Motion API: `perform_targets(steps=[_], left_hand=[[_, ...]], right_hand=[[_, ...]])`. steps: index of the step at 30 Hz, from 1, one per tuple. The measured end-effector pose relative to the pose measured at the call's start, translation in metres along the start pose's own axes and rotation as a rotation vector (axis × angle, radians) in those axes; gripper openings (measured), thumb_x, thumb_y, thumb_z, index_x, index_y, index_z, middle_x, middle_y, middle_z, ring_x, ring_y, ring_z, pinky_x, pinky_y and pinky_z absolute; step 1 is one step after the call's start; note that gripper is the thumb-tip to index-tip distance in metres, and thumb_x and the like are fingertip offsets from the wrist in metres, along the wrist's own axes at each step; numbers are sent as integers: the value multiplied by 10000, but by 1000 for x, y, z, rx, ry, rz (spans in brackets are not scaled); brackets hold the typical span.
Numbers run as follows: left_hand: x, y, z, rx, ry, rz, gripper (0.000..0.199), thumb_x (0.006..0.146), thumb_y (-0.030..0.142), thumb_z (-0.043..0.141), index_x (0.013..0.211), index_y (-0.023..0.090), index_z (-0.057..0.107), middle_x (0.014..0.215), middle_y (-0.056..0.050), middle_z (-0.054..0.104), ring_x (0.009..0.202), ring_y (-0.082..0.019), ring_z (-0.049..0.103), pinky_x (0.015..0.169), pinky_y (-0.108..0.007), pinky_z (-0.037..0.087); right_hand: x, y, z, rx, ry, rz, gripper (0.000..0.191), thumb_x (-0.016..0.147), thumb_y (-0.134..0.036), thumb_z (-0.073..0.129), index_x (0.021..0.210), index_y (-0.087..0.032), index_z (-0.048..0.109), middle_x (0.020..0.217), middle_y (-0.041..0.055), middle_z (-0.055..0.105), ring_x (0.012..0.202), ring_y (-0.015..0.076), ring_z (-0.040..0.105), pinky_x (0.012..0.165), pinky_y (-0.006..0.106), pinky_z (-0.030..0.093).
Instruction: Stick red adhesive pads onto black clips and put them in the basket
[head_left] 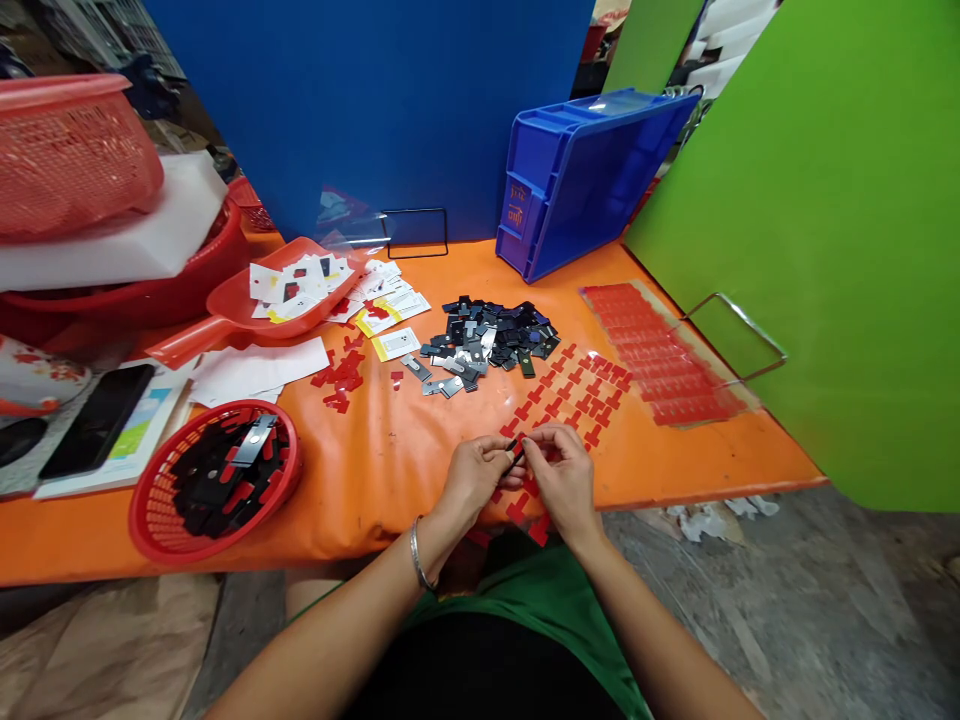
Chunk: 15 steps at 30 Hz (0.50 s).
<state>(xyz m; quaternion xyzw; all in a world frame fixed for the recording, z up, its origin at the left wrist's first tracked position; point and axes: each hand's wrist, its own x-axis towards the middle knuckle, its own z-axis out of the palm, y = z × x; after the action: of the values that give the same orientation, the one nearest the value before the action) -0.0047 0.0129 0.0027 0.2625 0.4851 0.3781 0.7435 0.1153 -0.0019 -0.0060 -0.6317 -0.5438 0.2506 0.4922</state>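
My left hand (478, 474) is closed on a small dark flat piece (516, 458) near the front edge of the orange table. My right hand (561, 476) pinches at the same piece from the other side, its thumb and fingertips meeting over it. Beneath and beyond the hands lie rows of red T-shaped pieces (571, 392). Further back is a heap of black and silver flat pieces (495, 338). To the left, a red round basket (291, 478) holds several dark pieces with red parts on them. The fingers partly hide the held piece.
A red scoop (247, 310) with white cards (300, 286) sits back left, near loose red bits (341, 376). A phone (97, 420) lies far left. A blue bin (592, 190) leans at the back; a red sheet (660, 355) lies right, beside a green panel (825, 250).
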Motion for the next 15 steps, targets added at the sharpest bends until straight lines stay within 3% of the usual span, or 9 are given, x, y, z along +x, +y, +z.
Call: perform_targets(steps=[3,7,10,12,15], left_hand=[[-1,1,1,-4,6,-3,57,744,99,634,800,87,630,628,-50,676,557,-130,656,571,-212,542],[-1,1,-1,-2,11,4,64,739,104,632,800,84,633,622,-51,670,539,-133,647,593,-243,550],[-1,1,-2,3,-9,9,83,739,102,626,818,79,637,632,-57,672,545,-129,644,597,-240,548],[-1,0,-1,11,-14,6,87,745,91,614,827,74,636,641,-63,675,551,-125,644,591,-231,543],[-2,1,1,16,4,-15,92,760,67,587,844,68,624,661,-76,683,558,-128,648,579,-228,540]], right_hand=[[0,3,0,10,13,25,134,786,-319,602,843,-200,579,893,49,549,645,135,525,602,287,478],[4,8,-2,132,-15,162,436,717,-370,677,1087,-200,520,876,20,571,539,99,488,530,252,450],[8,8,-5,110,-138,176,277,730,-434,654,840,-181,621,732,17,605,579,133,523,564,262,445],[11,6,-7,98,-206,168,282,761,-456,614,692,-183,622,641,12,605,571,145,531,551,261,429],[13,6,-9,139,-236,196,332,792,-469,571,619,-187,594,545,-9,579,517,139,516,504,249,404]])
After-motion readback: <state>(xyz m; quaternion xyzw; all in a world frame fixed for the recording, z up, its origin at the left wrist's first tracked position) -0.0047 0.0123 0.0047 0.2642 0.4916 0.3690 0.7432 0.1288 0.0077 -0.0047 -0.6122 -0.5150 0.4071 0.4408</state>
